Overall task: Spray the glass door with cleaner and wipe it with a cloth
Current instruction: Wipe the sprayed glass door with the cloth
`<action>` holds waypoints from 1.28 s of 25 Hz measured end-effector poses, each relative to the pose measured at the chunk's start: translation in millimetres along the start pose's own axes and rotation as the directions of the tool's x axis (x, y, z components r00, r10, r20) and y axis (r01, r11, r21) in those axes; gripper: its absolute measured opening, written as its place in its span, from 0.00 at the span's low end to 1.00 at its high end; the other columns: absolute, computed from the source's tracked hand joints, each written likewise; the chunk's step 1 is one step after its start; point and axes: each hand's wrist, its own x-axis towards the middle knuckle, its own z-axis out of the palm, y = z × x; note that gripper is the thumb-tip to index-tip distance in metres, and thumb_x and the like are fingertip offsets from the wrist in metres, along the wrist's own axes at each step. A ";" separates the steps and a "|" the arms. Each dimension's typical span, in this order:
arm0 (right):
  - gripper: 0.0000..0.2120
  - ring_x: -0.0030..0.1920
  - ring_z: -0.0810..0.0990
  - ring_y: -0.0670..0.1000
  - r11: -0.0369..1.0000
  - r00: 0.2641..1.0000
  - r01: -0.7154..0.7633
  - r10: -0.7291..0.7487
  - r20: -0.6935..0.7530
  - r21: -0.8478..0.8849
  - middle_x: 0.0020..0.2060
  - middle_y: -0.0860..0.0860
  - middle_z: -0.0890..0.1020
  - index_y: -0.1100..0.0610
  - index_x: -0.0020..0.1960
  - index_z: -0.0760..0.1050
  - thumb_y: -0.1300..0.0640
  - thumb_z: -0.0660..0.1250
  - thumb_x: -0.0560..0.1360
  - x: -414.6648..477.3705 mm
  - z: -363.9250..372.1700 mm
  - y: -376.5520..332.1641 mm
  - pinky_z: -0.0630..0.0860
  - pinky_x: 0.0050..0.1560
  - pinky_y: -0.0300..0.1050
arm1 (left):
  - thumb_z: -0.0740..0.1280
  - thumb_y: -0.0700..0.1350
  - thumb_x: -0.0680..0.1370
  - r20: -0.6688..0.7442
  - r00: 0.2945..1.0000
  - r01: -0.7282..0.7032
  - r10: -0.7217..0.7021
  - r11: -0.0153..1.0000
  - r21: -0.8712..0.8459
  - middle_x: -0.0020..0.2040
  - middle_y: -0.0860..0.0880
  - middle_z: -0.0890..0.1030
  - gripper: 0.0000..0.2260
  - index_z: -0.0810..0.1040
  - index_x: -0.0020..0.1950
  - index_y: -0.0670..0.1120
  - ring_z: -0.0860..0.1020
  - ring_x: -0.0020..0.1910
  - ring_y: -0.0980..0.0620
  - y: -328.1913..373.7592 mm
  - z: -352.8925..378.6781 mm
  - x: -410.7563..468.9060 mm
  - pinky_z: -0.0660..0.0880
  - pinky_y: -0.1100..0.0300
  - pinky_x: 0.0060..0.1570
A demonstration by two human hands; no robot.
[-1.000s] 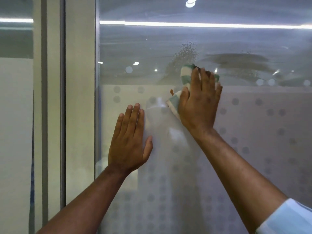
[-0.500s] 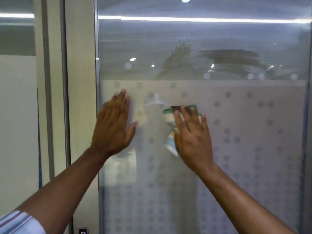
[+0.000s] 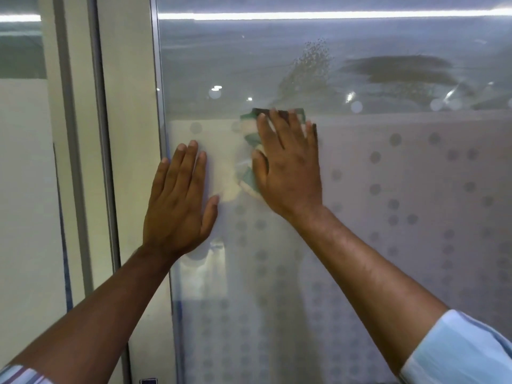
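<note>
The glass door (image 3: 401, 189) fills most of the view, frosted with grey dots below and clear above. A patch of spray droplets (image 3: 313, 62) and a dark wet smear (image 3: 396, 69) sit on the clear part. My right hand (image 3: 291, 167) presses a green-and-white striped cloth (image 3: 249, 134) flat against the glass at the top edge of the frosted band. My left hand (image 3: 180, 200) lies flat on the glass with fingers spread, near the door's left edge, holding nothing. No spray bottle is visible.
A metal door edge (image 3: 162, 134) runs down the left of the pane. Beside it stand a cream frame post (image 3: 127, 134) and another frosted panel (image 3: 25, 189). A ceiling light strip (image 3: 318, 15) reflects across the top.
My right hand slid the cloth down from the clear band, then back up and slightly left. My left hand shifted left toward the door edge and stays flat.
</note>
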 end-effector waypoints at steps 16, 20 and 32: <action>0.29 0.83 0.62 0.65 0.877 0.874 -0.470 0.478 -0.091 0.101 0.80 0.60 0.69 0.61 0.80 0.68 0.60 0.61 0.80 -96.2 -31.8 84.8 0.59 0.80 0.70 | 0.57 0.46 0.82 0.005 1.000 -0.013 0.013 1.000 -0.024 0.89 0.37 0.55 0.35 0.53 0.88 0.38 0.53 0.89 0.37 1.4 -3.7 -0.6 0.52 0.38 0.88; 0.30 0.82 0.63 0.65 0.907 0.903 -0.405 0.417 -0.102 0.116 0.80 0.59 0.71 0.59 0.80 0.69 0.56 0.65 0.79 -59.7 -11.3 30.7 0.57 0.82 0.68 | 0.57 0.46 0.82 -0.005 1.000 -0.010 0.010 1.000 -0.020 0.89 0.37 0.55 0.35 0.53 0.88 0.39 0.53 0.89 0.37 2.4 -3.6 -0.5 0.52 0.38 0.88; 0.27 0.79 0.70 0.64 0.985 0.985 0.171 -0.171 0.010 0.004 0.75 0.56 0.78 0.55 0.74 0.77 0.61 0.66 0.75 -159.3 14.0 -21.3 0.66 0.77 0.67 | 0.56 0.47 0.83 0.023 0.999 -0.027 0.027 0.999 -0.032 0.89 0.37 0.52 0.35 0.49 0.89 0.40 0.50 0.90 0.38 -4.3 -1.0 -3.0 0.48 0.39 0.88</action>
